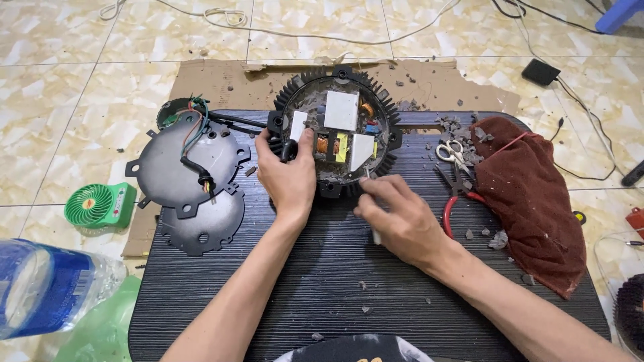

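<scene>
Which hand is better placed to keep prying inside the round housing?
Right. The right hand holds a thin tool with its tip at the lower rim of the housing. The left hand grips the housing's left edge, likely steadying it.

The floor (80, 87) is glossy tile, marbled cream and tan, with pale grout lines, evenly lit. A torn sheet of brown cardboard (215, 80) lies flat on it, and over that sits a black ribbed worktop (322, 268) scattered with grey crumbs. White and black cables (295, 33) trail across the tiles at the far edge.
</scene>
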